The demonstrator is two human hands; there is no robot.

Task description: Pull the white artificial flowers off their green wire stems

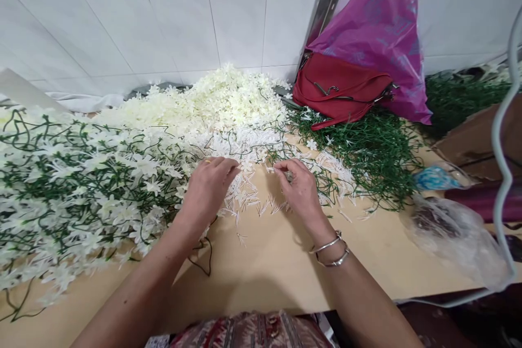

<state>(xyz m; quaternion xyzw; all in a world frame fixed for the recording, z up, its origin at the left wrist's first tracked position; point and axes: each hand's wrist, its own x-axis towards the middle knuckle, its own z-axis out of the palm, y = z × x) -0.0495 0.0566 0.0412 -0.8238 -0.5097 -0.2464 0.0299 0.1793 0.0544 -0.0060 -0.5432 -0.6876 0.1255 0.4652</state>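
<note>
My left hand [207, 187] rests knuckles up on a scatter of small white plastic stamen pieces [261, 196] in the middle of the tan table [277, 261], its fingers curled over them. My right hand [297, 187], with two silver bangles on the wrist, pinches something small between thumb and fingertips just right of the left hand; what it pinches is too small to name. A heap of loose cream fabric petals [216, 100] lies behind both hands. Finished vines of green stems with white flowers [73, 190] cover the table on the left.
Bare green stems [367, 147] pile up to the right of my hands. A red handbag [338, 89] and a purple plastic bag [375, 32] lean on the white tiled wall. Clear plastic bags [452, 234], a cardboard box [477, 141] and a grey wire [503, 147] crowd the right edge.
</note>
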